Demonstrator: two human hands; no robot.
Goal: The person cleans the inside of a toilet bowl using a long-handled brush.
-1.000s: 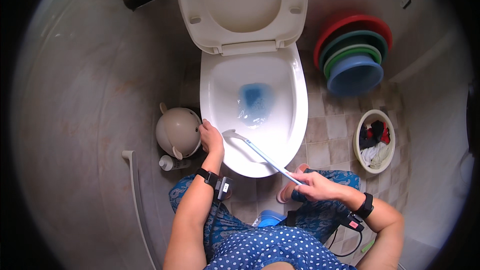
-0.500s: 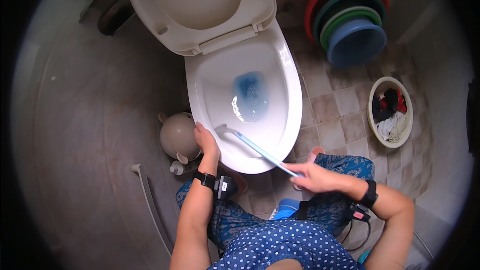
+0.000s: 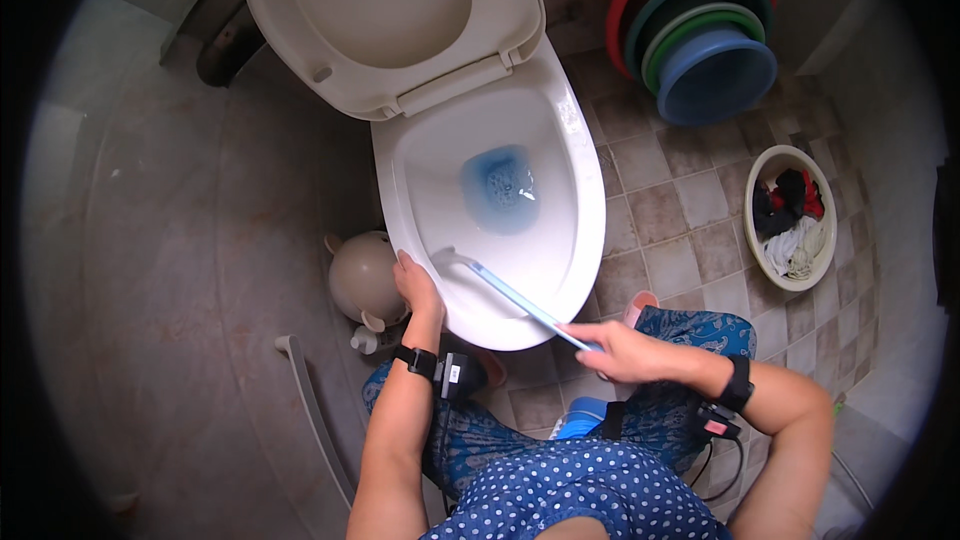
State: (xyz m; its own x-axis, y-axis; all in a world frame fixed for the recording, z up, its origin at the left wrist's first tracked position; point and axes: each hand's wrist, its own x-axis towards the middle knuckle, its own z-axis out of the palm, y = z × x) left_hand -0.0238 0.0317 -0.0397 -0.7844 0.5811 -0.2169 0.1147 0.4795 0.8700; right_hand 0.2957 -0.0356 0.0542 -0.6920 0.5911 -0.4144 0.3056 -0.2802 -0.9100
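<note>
Head view | step: apparently scrubbing inside toilet bowl [image 3: 588,205] — next likely calls for steady strokes along inner wall | right hand [image 3: 625,353]: wrapped round light-blue brush [image 3: 515,297], far end inside, near-left | left hand [image 3: 418,285]: at bowl's left rim, partly curled — can't tell if gripping

From the toilet bowl [image 3: 590,200]: raised seat [image 3: 502,20] at eleven o'clock; blue water [image 3: 490,210] inside. Left hand [image 3: 417,285] on rim, between seven and eight. Right hand [image 3: 625,352], between four and five, grips light-blue brush [image 3: 515,299], head inside toward seven. Basins [image 3: 718,80] at two; clothes basket [image 3: 750,220] at three.
</note>
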